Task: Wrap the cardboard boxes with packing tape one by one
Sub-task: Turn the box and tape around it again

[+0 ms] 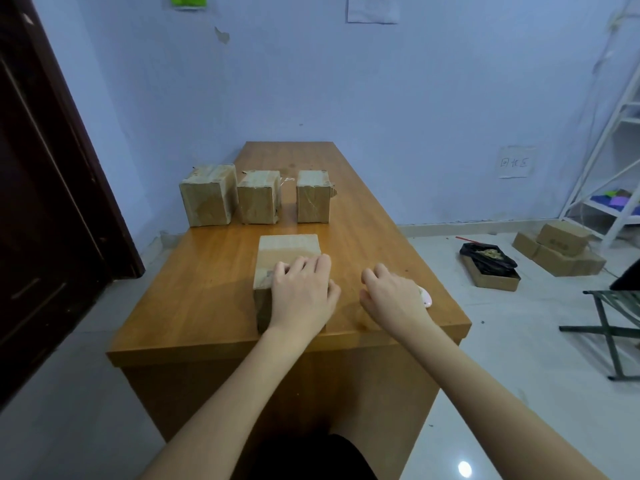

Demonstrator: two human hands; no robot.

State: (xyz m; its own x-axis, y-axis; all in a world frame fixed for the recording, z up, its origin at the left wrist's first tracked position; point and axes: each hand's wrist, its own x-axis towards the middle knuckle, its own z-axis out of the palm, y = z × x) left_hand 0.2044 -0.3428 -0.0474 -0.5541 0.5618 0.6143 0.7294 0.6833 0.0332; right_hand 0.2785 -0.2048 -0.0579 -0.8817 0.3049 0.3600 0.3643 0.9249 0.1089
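Note:
A cardboard box with shiny tape over its top stands near the front of the wooden table. My left hand rests on the box's near right corner, fingers spread over the top. My right hand hovers over the table just right of the box, fingers loosely curled, nothing visible between them. A small pink and white object peeks out from under its outer edge. Three more taped boxes stand in a row farther back: left, middle, right.
The left box of the row overhangs the table's left edge. On the floor to the right lie a low box with a black bag, stacked cartons, a folding stool and a white rack. A dark door stands left.

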